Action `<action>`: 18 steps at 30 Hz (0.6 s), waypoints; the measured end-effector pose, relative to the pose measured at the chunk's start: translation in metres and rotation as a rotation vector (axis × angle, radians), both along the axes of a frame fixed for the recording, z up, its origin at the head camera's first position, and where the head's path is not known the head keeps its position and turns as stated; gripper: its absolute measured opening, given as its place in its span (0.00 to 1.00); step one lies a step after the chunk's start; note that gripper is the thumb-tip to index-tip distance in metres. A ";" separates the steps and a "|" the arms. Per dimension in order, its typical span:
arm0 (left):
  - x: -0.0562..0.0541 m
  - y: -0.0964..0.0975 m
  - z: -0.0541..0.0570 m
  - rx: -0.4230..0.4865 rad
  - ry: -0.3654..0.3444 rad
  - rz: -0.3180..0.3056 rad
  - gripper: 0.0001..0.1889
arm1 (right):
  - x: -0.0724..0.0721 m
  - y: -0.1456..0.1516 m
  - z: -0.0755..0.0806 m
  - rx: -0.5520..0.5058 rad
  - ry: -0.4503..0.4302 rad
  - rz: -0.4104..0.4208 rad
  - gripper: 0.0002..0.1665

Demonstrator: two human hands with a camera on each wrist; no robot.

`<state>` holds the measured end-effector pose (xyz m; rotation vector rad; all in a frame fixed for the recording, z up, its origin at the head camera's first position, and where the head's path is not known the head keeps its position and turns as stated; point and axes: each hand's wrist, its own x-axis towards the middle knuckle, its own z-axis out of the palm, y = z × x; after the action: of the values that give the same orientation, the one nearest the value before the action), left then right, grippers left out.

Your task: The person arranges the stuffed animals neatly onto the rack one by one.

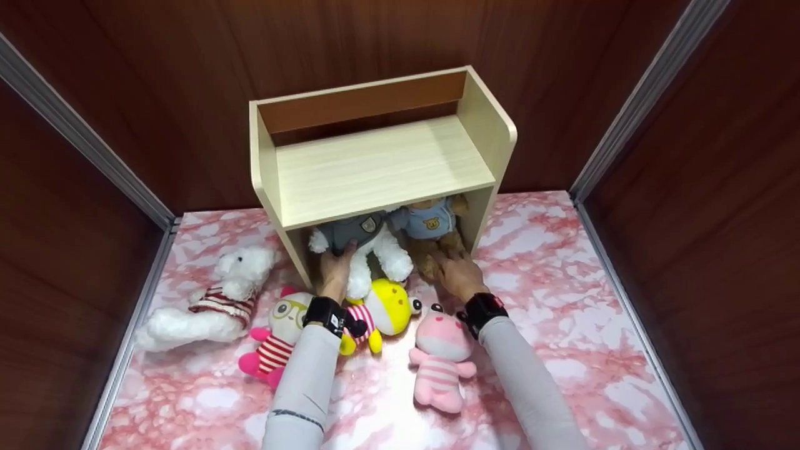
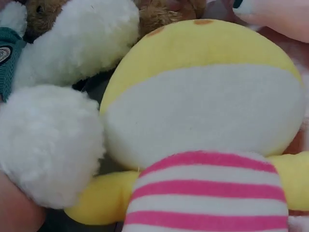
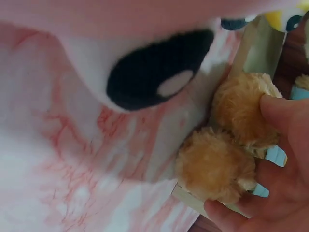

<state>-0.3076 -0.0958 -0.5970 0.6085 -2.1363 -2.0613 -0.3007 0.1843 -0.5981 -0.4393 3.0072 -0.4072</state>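
Note:
In the head view, a white plush toy in a dark grey-green top sits in the lower compartment of a small wooden shelf. My left hand holds it at its side, thumb on the top; the other fingers are hidden. To its right sits a brown teddy bear in a light blue shirt, its head under the shelf board. My right hand grips its legs; in the right wrist view the thumb and fingers lie about the furry feet.
On the pink marbled floor lie a yellow striped plush, a pink striped plush, a grey-and-pink plush with glasses and a white plush dog in a striped sweater. Dark wood panels enclose the sides and back.

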 end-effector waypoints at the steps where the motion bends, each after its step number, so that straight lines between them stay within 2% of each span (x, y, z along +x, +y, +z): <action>1: -0.001 0.001 -0.001 0.000 -0.001 0.002 0.36 | 0.001 0.001 -0.001 0.007 -0.018 -0.005 0.27; 9: -0.017 0.013 0.005 0.034 0.007 -0.004 0.31 | 0.003 0.008 -0.001 -0.026 -0.015 -0.020 0.24; 11: -0.021 0.016 0.006 -0.021 0.002 -0.027 0.28 | 0.003 0.008 0.000 -0.043 -0.024 -0.023 0.23; 16: -0.027 0.023 0.013 -0.274 -0.023 -0.146 0.25 | 0.002 0.009 0.002 -0.065 -0.015 -0.022 0.23; 18: -0.031 0.025 0.012 -0.322 -0.033 -0.190 0.25 | 0.001 0.010 0.002 -0.074 -0.011 -0.020 0.24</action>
<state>-0.3383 -0.0703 -0.5847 0.4138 -2.5580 -1.7368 -0.2996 0.1940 -0.5961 -0.4119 2.9960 -0.5220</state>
